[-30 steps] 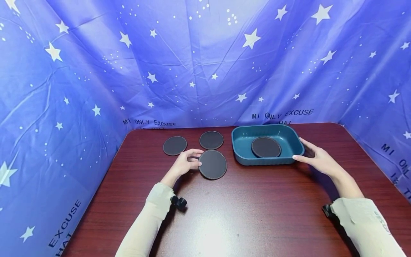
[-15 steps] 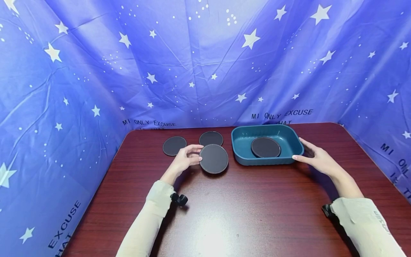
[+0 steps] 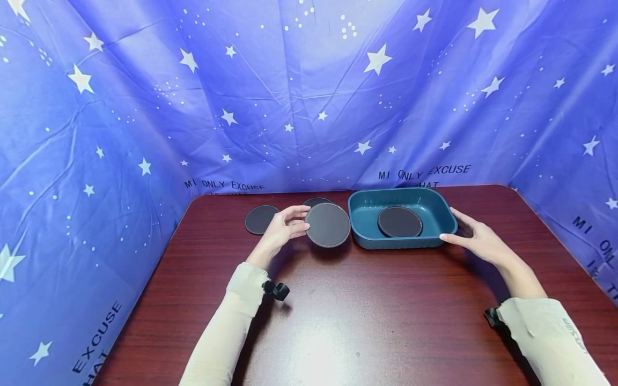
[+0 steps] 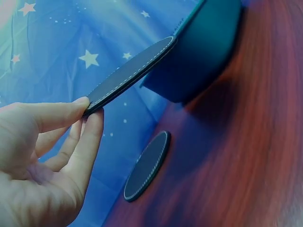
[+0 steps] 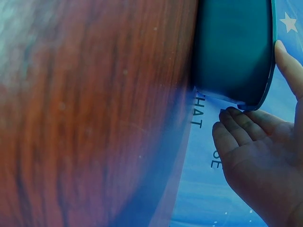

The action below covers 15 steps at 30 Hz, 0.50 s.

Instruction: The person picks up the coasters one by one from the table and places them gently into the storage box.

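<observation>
My left hand [image 3: 280, 229] pinches a round black coaster [image 3: 328, 225] by its left edge, between thumb and fingers. That coaster is lifted off the table and tilted, just left of a teal rectangular bin [image 3: 386, 243]. Pale stitching runs around its edge in the left wrist view, where the coaster [image 4: 130, 71] points toward the bin. Inside the bin lies another black coaster [image 3: 399, 221]. My right hand [image 3: 475, 239] rests against the bin's right end, fingers fairly straight, with the thumb at the near corner.
Two more black coasters lie on the dark red wooden table [image 3: 386, 311]: one at the left [image 3: 261, 220], another [image 3: 317, 201] partly hidden behind the held coaster. A blue star-printed cloth [image 3: 289, 80] hangs behind and at both sides.
My left hand has raised the coaster from the table and carried it up and rightward toward the bin. The right hand and the bin have stayed in place.
</observation>
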Each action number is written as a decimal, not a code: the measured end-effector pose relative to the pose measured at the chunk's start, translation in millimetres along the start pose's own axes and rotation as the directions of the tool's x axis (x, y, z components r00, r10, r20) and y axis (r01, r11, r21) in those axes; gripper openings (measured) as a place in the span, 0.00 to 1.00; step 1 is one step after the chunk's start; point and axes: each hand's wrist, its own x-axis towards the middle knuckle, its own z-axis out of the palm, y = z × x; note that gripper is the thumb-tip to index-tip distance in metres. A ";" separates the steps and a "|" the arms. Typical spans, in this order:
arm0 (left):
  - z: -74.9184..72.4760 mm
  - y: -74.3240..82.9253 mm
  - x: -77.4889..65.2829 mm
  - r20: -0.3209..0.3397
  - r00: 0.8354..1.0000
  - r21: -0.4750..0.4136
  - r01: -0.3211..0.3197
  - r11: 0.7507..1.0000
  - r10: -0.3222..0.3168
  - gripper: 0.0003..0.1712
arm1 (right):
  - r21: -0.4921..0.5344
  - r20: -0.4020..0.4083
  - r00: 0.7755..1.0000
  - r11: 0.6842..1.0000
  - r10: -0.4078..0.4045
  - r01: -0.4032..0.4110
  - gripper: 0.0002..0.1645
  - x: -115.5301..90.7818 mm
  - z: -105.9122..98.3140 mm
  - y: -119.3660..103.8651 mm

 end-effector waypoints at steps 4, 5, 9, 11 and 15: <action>9.6 7.1 3.6 -0.004 1.000 -0.026 0.006 1.000 -0.006 0.30 | 0.003 0.005 1.000 1.000 0.003 -0.003 0.54 -0.1 -0.3 0.4; 12.3 8.8 4.7 -0.002 1.000 -0.029 0.006 1.000 -0.006 0.30 | 0.003 0.007 1.000 1.000 0.005 -0.005 0.54 -0.2 -0.4 0.6; 22.7 13.6 10.2 0.010 1.000 -0.039 -0.004 0.999 0.004 0.30 | 0.005 0.007 1.000 1.000 0.001 -0.001 0.54 0.0 -0.3 1.5; 27.6 14.6 13.8 0.014 1.000 -0.041 -0.008 0.999 0.009 0.30 | 0.007 0.005 1.000 1.000 -0.002 0.002 0.54 0.3 -0.3 1.8; 37.3 16.3 20.9 0.015 1.000 -0.051 -0.011 0.999 0.012 0.30 | 0.008 0.007 1.000 1.000 -0.002 0.002 0.54 0.8 -0.4 2.0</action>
